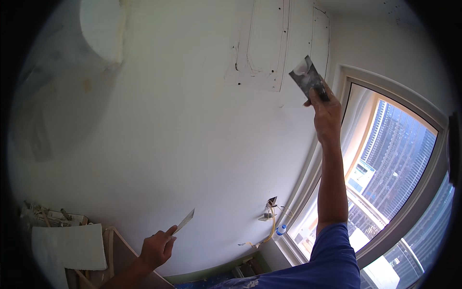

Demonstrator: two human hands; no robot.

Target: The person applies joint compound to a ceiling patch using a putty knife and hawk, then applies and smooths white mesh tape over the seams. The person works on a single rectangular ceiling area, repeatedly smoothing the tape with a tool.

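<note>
Raised high at the right, my right hand is closed round the handle of a wide putty knife. A smear of white filler lies on its dark blade, which points up toward the ceiling and wall. My left hand is held low, its fingers wrapped round a second, narrower-looking putty knife seen nearly edge-on. Above and left of the right hand, a patch with outlined seams and several dark screw dots shows on the white surface. Whether the right blade touches that surface I cannot tell.
On the right is a large window with a pale frame. Yellow wires hang from an open wall box, near a blue-capped bottle on the sill. A white board and wooden pieces stand at the lower left.
</note>
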